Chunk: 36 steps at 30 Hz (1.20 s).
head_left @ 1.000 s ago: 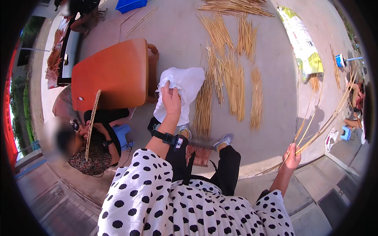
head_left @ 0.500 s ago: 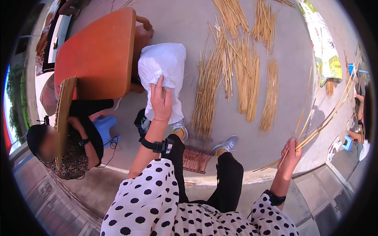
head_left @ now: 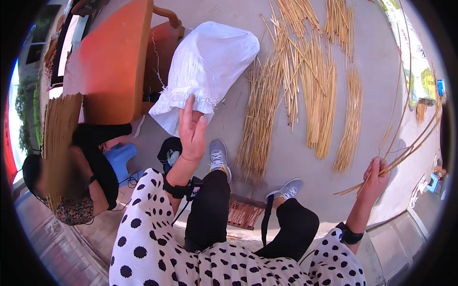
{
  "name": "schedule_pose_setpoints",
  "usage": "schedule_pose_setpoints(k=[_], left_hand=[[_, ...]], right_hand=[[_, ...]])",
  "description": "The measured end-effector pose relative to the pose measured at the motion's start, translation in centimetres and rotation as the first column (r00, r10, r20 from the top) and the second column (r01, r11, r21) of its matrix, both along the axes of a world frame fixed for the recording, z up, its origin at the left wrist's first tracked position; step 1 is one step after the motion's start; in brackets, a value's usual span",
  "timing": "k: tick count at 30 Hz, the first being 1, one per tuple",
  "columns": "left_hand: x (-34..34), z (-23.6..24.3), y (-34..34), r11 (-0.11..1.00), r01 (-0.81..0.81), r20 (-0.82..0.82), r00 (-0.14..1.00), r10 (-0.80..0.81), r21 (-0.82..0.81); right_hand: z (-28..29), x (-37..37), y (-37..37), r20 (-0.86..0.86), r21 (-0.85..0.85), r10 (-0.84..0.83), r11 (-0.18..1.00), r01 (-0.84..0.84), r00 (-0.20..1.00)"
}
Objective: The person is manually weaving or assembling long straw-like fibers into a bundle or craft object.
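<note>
My left hand (head_left: 192, 137) is at the gathered, frayed edge of a white woven sack (head_left: 217, 57). Its index finger lies along the cloth, and the other fingers seem to pinch the edge, partly hidden. The sack spreads away from me, beside an orange-brown chair. Out to the right, my right hand (head_left: 374, 178) is closed around a few long, thin, straw-coloured sticks (head_left: 405, 155), which fan out to the far right and poke out behind the fist.
Bundles of cut sticks (head_left: 315, 90) lie on the grey floor ahead. The chair (head_left: 107, 66) stands at left, near a blue stool (head_left: 119, 159) and a person holding a bunch of flat strips (head_left: 62, 128). A printed bag (head_left: 415, 57) lies far right; a reddish slatted piece (head_left: 243, 214) sits between my feet.
The white sack has swung out and spread toward the far right, its near edge shifting left. My right hand has moved right with the sticks. The seated person's bunch has turned broadside.
</note>
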<state>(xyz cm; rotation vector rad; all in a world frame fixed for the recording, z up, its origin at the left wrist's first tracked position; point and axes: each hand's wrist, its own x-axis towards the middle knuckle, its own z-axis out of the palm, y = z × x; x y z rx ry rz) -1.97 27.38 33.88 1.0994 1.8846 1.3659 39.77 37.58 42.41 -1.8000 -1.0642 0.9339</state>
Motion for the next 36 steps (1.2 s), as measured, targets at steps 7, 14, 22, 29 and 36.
schedule_pose_setpoints(k=[7, 14, 22, 29, 36], left_hand=[[-1.9, -10.2, 0.5, 0.988, 0.134, 0.417, 0.904, -0.093, -0.071], [-1.9, -9.3, -8.6, 0.891, 0.452, 0.584, 0.735, -0.344, -0.045], [-0.8, -13.2, -25.0, 0.941, 0.298, -0.115, 0.941, -0.317, -0.159], [0.5, -15.4, -37.2, 0.912, 0.314, 0.285, 0.929, -0.237, -0.264], [-2.0, -17.7, -36.8, 0.886, 0.421, 0.397, 0.86, -0.32, -0.197]], right_hand=[[-8.6, 1.8, 3.0, 0.078, 0.21, 0.002, 0.978, -0.018, 0.997], [-1.1, 1.0, -6.7, -0.063, 0.412, -0.007, 0.91, 0.032, 0.998], [6.1, 1.0, -26.4, -0.317, 0.543, 0.226, 0.839, -0.019, 0.921], [6.4, 3.1, -46.2, -0.357, 0.582, 0.253, 0.813, 0.003, 0.899], [8.1, 2.9, -53.9, -0.385, 0.586, 0.22, 0.808, 0.053, 0.896]])
